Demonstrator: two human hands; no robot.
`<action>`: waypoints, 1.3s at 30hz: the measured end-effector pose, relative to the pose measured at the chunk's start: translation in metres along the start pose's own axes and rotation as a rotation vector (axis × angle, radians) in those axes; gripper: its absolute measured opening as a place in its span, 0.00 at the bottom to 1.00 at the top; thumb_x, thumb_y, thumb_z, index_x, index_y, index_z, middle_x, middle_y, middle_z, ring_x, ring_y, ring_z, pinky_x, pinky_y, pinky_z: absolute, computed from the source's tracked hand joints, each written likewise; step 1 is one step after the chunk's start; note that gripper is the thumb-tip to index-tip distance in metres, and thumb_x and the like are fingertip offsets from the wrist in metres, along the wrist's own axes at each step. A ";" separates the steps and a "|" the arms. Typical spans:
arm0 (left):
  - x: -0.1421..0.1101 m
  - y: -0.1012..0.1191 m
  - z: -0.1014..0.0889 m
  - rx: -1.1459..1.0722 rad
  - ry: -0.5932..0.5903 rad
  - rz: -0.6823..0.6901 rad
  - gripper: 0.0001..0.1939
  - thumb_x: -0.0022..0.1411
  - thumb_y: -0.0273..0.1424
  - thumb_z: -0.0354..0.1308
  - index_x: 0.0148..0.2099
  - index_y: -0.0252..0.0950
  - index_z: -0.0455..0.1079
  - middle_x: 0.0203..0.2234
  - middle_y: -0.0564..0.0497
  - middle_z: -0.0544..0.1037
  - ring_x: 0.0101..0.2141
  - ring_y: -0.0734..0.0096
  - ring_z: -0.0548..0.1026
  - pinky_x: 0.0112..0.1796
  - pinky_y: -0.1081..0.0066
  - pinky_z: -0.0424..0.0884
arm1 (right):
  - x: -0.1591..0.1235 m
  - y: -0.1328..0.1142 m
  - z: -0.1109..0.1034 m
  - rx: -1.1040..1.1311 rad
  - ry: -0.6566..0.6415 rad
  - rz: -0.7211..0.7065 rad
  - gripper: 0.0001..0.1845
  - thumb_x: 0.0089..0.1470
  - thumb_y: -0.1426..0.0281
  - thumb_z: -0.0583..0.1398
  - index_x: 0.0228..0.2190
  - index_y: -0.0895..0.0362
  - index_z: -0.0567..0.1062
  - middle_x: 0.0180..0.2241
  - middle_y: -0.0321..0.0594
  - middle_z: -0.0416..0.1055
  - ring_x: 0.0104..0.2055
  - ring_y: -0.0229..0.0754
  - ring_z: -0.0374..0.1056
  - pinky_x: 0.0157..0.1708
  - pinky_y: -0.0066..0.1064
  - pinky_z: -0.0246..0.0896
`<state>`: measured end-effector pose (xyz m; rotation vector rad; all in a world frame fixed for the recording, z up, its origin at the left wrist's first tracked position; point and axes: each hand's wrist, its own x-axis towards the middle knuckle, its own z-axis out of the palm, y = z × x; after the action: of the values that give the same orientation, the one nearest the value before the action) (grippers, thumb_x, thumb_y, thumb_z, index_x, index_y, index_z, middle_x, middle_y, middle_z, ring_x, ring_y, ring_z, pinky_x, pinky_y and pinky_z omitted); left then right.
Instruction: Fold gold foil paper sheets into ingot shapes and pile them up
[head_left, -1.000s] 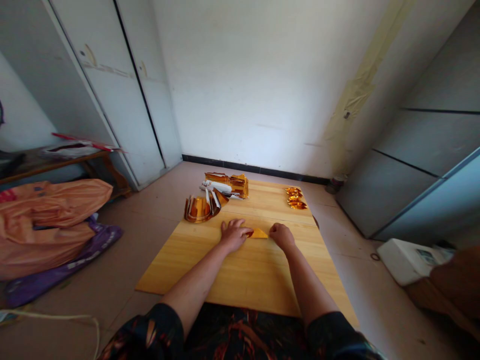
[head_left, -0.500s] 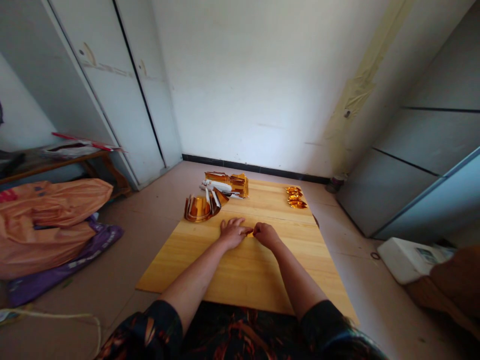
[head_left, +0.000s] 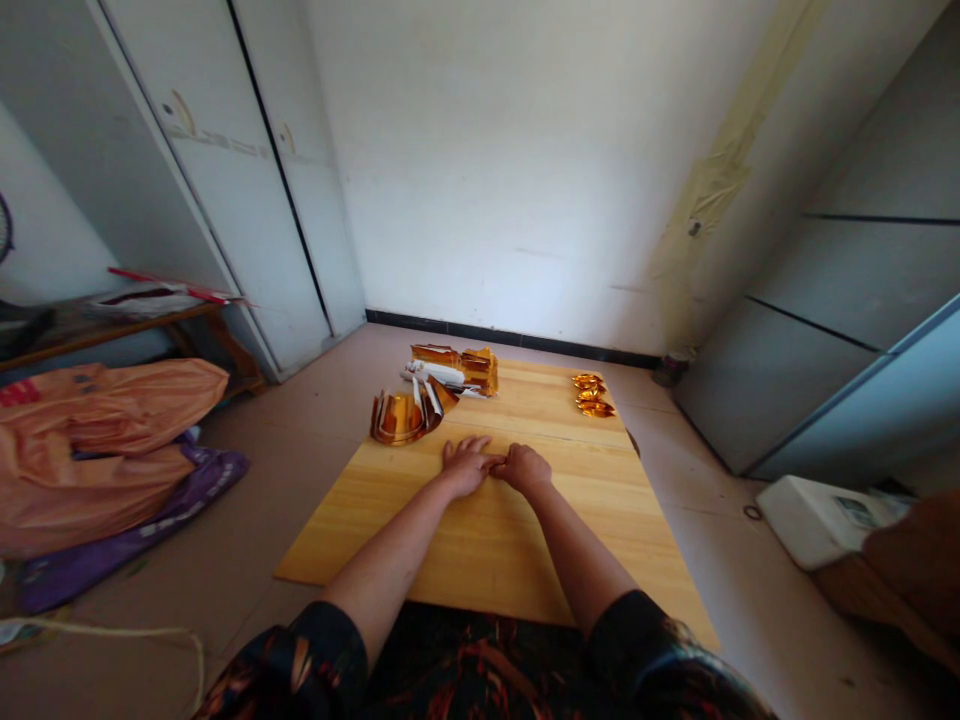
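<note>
My left hand point(head_left: 465, 468) lies on the wooden board point(head_left: 480, 560) with its fingers spread, and its index finger and thumb side reach to the right. My right hand point(head_left: 527, 467) is closed, its knuckles curled, and its fingertips meet the left index finger. A small piece of folded gold foil paper, seen between the hands in the earlier frames, is now covered by them. Past my left hand stands a curved stack of gold foil sheets point(head_left: 397, 418). Several folded gold foil pieces point(head_left: 595, 408) sit at the board's far right.
Behind the curved stack lie more gold and white sheets point(head_left: 480, 372). Grey cabinets point(head_left: 225, 150) stand at the left, and a large grey unit point(head_left: 795, 320) at the right. An orange bag point(head_left: 112, 440) and a white box point(head_left: 814, 520) are on either side of the board.
My right hand has moved left from the gold foil paper's right tip, over the paper, until it meets my left hand. The left hand has stayed nearly still.
</note>
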<state>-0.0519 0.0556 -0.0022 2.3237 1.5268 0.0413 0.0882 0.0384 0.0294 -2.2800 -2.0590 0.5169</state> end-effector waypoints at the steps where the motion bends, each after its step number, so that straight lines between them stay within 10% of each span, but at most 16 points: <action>1: 0.000 0.000 0.000 0.000 -0.001 -0.005 0.23 0.63 0.32 0.44 0.56 0.61 0.61 0.64 0.59 0.51 0.63 0.57 0.47 0.56 0.40 0.39 | 0.001 -0.001 0.000 -0.003 -0.007 0.008 0.25 0.48 0.54 0.58 0.43 0.57 0.72 0.45 0.51 0.71 0.47 0.50 0.69 0.40 0.35 0.63; 23: -0.003 0.006 -0.013 -0.048 -0.047 -0.032 0.29 0.56 0.24 0.47 0.55 0.61 0.64 0.64 0.59 0.52 0.63 0.58 0.47 0.57 0.42 0.39 | 0.011 0.046 -0.014 0.121 -0.028 0.074 0.09 0.43 0.67 0.65 0.30 0.54 0.76 0.36 0.40 0.76 0.38 0.41 0.71 0.29 0.24 0.57; 39: -0.016 0.015 0.011 -0.025 0.210 0.126 0.21 0.59 0.27 0.50 0.50 0.57 0.70 0.58 0.57 0.64 0.60 0.58 0.53 0.57 0.43 0.43 | 0.011 0.033 -0.016 0.046 -0.028 0.147 0.27 0.41 0.54 0.62 0.41 0.57 0.76 0.44 0.51 0.73 0.46 0.51 0.70 0.37 0.33 0.63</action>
<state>-0.0428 0.0334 -0.0047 2.4568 1.4610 0.3438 0.1250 0.0479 0.0339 -2.4227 -1.8797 0.6000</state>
